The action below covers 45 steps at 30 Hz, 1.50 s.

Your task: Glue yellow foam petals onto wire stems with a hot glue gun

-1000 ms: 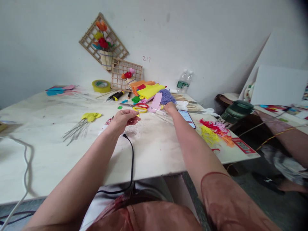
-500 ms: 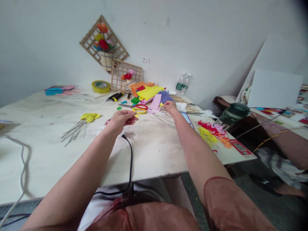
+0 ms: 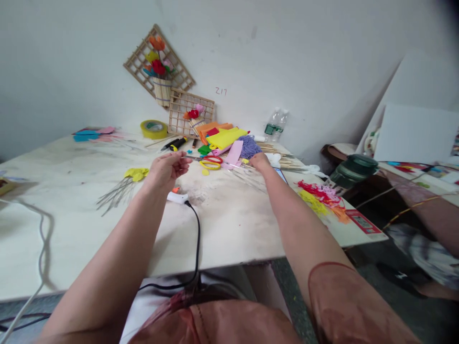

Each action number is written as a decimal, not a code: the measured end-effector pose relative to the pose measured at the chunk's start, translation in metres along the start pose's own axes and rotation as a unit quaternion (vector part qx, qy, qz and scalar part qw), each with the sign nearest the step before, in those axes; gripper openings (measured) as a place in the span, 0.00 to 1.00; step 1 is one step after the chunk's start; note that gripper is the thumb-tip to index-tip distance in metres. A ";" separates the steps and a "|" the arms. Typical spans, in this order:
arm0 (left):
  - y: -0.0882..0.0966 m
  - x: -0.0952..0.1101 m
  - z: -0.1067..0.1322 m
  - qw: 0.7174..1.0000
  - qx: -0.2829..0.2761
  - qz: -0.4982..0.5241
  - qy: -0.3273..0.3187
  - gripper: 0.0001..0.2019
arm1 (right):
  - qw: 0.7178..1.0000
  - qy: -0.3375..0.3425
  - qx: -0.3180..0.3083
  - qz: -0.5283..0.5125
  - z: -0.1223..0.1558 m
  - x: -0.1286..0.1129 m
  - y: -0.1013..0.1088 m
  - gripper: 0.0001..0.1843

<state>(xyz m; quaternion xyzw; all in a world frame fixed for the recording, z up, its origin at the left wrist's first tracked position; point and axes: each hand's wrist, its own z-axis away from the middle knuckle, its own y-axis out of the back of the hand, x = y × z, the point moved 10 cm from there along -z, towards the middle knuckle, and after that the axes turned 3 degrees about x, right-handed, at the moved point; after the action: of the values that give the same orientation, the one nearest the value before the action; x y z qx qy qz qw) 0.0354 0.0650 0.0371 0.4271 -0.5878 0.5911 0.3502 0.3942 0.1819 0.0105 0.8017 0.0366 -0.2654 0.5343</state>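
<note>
My left hand (image 3: 168, 168) is closed, its thumb and finger pinched at the blade tips of the scissors (image 3: 211, 161). Whether it grips the blade or a small scrap beside it is hidden. The scissors have one red and one yellow handle loop. A small yellow piece (image 3: 205, 172) lies just in front of them. Farther right, my right hand (image 3: 261, 162) is closed with fingers pointing down among thin wires (image 3: 247, 177). A small yellow bit (image 3: 245, 161) shows at its fingertips; what it holds is unclear. A purple yarn bundle (image 3: 250, 146) lies just behind it.
A white glue gun (image 3: 177, 197) with a black cord lies near my left forearm. Yellow petals on wire stems (image 3: 136, 175) rest to the left. Behind are tape (image 3: 153, 128), coloured sheets (image 3: 227, 138) and lattice panels (image 3: 191, 112). A dark green bottle (image 3: 353, 171) stands right.
My left hand has moved left and away from me, off the small yellow piece to the scissor tips. My right hand stays near the wires. The view has shifted slightly.
</note>
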 end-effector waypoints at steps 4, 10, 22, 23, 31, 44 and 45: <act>0.011 0.019 -0.004 0.999 0.038 0.012 0.002 0.03 | 0.996 -0.038 0.017 0.085 0.005 -0.001 0.015 0.11; 0.032 0.054 -0.007 0.996 0.081 0.008 -0.038 0.02 | 0.994 0.089 0.051 0.029 0.037 -0.081 0.032 0.15; 0.062 0.117 0.006 0.983 0.098 -0.031 -0.152 0.05 | 0.886 0.429 -0.160 0.068 0.248 -0.220 -0.029 0.31; 0.064 0.122 0.006 0.981 0.094 -0.043 -0.166 0.05 | 0.880 0.436 -0.167 0.081 0.255 -0.221 -0.034 0.32; 0.097 0.123 -0.003 0.965 0.119 -0.165 -0.169 0.13 | 0.843 0.507 -0.138 0.115 0.274 -0.224 -0.055 0.21; 0.158 0.084 -0.022 0.914 0.205 -0.348 -0.039 0.07 | 0.863 0.489 -0.101 0.083 0.251 -0.243 -0.062 0.23; 0.158 0.083 -0.025 0.915 0.202 -0.348 -0.038 0.07 | 0.865 0.485 -0.105 0.080 0.249 -0.244 -0.063 0.23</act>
<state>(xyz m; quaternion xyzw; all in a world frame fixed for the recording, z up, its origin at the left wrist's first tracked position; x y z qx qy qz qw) -0.1439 0.0724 0.0524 0.6883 -0.2829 0.5213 0.4177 0.0676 0.0458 -0.0010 0.7688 0.2543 0.2060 0.5494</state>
